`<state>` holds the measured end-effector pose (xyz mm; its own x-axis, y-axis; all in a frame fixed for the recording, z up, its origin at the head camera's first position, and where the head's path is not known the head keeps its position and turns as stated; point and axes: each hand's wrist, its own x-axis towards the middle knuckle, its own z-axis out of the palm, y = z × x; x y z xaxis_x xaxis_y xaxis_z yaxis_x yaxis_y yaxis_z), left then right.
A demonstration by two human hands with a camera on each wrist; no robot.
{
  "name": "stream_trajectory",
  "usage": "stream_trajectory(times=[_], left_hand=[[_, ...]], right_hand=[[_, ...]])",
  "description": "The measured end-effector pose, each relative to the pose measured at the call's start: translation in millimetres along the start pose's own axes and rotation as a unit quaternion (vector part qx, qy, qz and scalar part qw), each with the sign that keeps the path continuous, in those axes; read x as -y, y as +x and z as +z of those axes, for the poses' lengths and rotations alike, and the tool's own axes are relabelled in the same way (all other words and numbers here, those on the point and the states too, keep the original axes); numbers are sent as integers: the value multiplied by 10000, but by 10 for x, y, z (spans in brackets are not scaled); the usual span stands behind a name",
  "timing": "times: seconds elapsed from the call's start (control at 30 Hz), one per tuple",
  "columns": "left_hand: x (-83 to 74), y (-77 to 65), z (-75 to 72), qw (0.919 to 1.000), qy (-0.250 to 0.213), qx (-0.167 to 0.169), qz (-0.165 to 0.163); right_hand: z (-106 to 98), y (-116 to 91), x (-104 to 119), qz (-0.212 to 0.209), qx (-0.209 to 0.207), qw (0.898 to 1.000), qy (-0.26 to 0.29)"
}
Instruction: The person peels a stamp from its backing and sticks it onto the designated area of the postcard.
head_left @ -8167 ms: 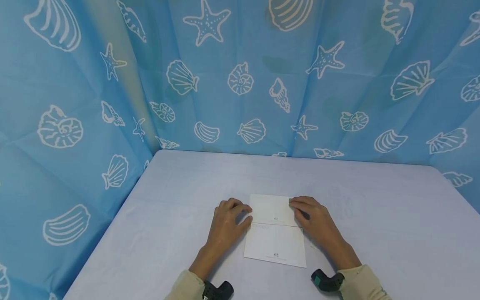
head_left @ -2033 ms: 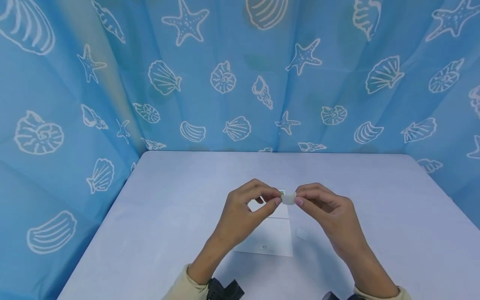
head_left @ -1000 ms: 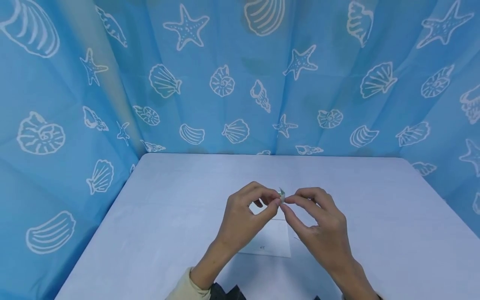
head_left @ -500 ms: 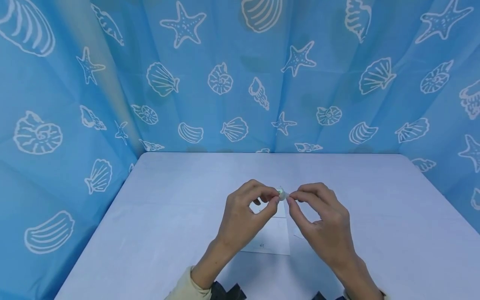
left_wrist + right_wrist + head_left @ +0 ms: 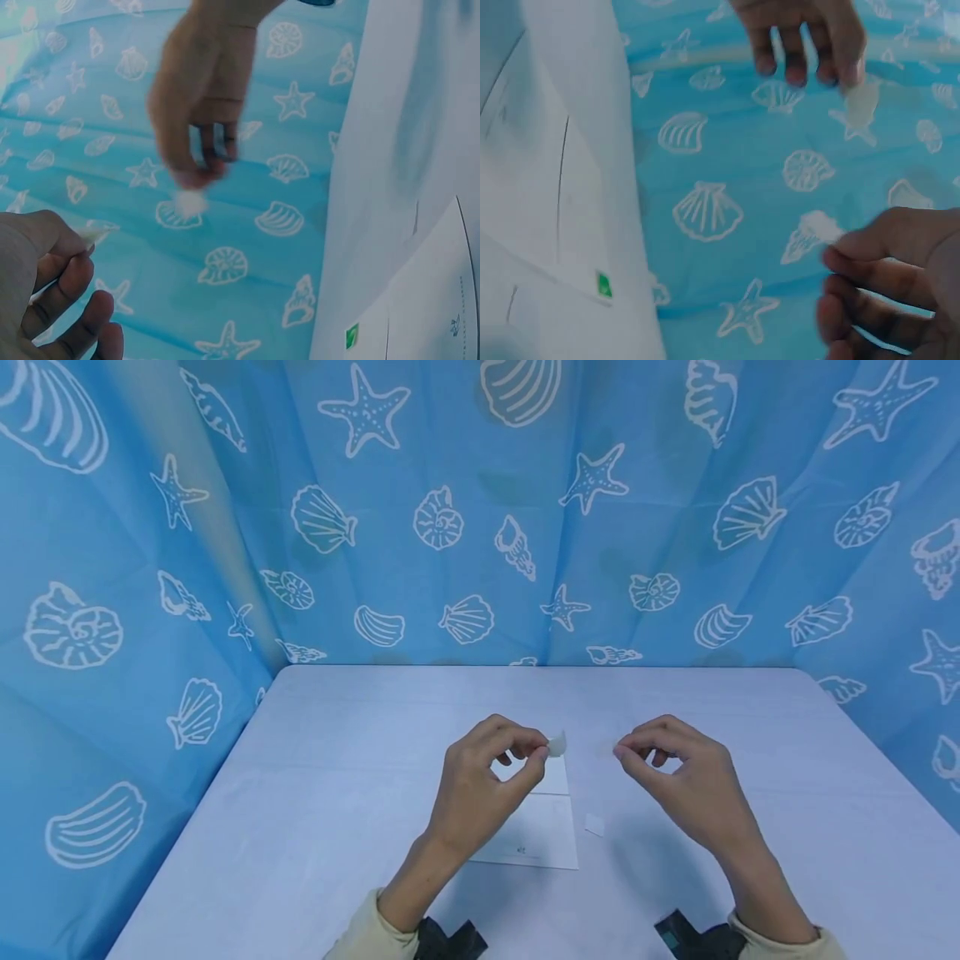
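Between thumb and forefinger, my left hand [image 5: 476, 777] pinches a small pale sticker [image 5: 557, 745], curved and held up above the table. To its right and apart from it, my right hand [image 5: 686, 772] pinches a thin white scrap [image 5: 821, 225], faint in the head view and blurred in the left wrist view. Below the left hand lie two white postcards, the upper card [image 5: 553, 778] partly hidden by fingers and the lower card [image 5: 536, 837] with a small grey logo. A small green stamp [image 5: 604, 285] shows at a card's corner in both wrist views.
A small white paper square [image 5: 595, 824] lies on the table right of the lower card. The white tabletop [image 5: 360, 777] is backed by a blue curtain [image 5: 480, 510] with shells and starfish. Black wrist devices sit by both sleeves.
Earlier both hands rested at the cards, then rose and met at the sticker. Just now the right hand has drawn away to the right with a white scrap; the sticker stays in the left.
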<state>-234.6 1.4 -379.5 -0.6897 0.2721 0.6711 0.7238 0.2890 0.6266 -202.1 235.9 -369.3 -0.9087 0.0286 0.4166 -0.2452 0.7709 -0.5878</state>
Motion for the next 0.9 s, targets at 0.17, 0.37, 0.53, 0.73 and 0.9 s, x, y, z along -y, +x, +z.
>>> stream_trajectory(times=[0.17,0.37,0.53,0.73,0.9], left_hand=[[16,-2,-16,10000,1,-1,-19],[9,6,-22,10000,-6,-22,61],[-4,17,-20,10000,-37,17,65],[7,18,-21,10000,-32,31,61],[17,10,-32,10000,-47,60,23]], right_hand=[[158,57,-256,539,1451,9879,-92],[334,69,-461,922,2609,9607,-214],[422,65,-548,1272,2927,9467,-439],[499,56,-547,1485,3020,9389,-719],[460,56,-474,1710,2909,9356,-1042]])
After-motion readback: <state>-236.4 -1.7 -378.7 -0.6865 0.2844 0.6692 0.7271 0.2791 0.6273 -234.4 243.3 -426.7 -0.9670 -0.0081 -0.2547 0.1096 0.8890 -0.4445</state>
